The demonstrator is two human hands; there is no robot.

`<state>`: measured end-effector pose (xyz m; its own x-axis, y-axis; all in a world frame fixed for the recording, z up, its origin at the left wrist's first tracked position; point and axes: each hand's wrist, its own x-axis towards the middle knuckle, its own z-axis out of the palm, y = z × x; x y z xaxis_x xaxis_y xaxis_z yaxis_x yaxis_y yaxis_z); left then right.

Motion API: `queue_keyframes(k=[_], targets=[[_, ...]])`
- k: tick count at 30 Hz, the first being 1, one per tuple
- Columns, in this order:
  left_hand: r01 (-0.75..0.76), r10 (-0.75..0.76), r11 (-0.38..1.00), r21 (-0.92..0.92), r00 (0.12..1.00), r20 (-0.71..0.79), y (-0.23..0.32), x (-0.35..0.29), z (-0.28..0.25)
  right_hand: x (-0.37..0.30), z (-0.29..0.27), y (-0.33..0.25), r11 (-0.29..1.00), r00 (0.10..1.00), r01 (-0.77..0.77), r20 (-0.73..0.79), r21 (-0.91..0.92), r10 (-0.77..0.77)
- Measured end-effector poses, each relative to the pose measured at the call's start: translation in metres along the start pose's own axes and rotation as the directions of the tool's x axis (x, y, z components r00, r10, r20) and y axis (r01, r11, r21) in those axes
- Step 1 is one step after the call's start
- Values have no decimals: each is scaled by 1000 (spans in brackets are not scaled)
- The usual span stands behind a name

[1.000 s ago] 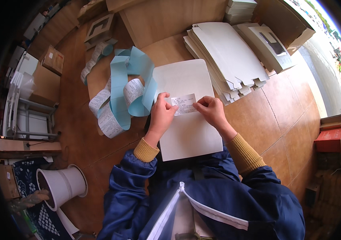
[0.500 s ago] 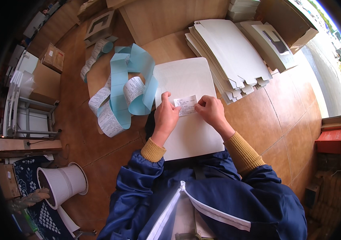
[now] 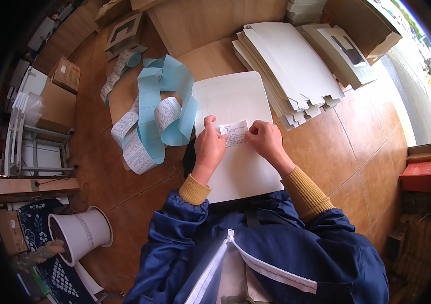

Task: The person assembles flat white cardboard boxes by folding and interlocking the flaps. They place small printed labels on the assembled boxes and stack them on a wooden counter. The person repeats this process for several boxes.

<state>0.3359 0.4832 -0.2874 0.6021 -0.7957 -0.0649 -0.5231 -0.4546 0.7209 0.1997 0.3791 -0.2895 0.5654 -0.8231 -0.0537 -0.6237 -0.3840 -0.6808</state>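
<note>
A flat white cardboard piece (image 3: 233,96) rests on my lap and reaches out in front of me. A small printed white label (image 3: 234,134) lies on it, between my two hands. My left hand (image 3: 209,148) lies at the label's left side, its index finger extended and its thumb at the label's edge. At the label's right edge my right hand (image 3: 267,141) is closed in a pinch, thumb and index together; the other fingers are curled. Left of the cardboard, a long looping strip of labels (image 3: 149,106) with light blue backing lies partly over a brown board.
A stack of flat white cardboard boxes (image 3: 289,66) is at the far right, beside a box with a window (image 3: 339,53). A white ribbed bin (image 3: 85,235) stands at the lower left. A red box (image 3: 418,177) sits at the right edge.
Both hands stay at the label's sides, with hardly any movement. The whole view has shifted very slightly.
</note>
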Motion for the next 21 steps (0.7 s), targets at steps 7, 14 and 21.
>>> queue_keyframes(k=[7, 14, 21], targets=[[-2, 2, 1000, 31, 1000, 23, 0, 0, 1, 0, 1, 0, 999, 1000, 7, -1, -32, -7], [-8, 6, 988, 157, 1000, 12, 2, 0, 3, -2, 5, 1, 998, 1000, 12, -7, -65, -12], [-19, 82, 952, 305, 977, -196, -24, -14, -17, 1, -8, 8, 997, 999, -37, -10, -61, 36]])
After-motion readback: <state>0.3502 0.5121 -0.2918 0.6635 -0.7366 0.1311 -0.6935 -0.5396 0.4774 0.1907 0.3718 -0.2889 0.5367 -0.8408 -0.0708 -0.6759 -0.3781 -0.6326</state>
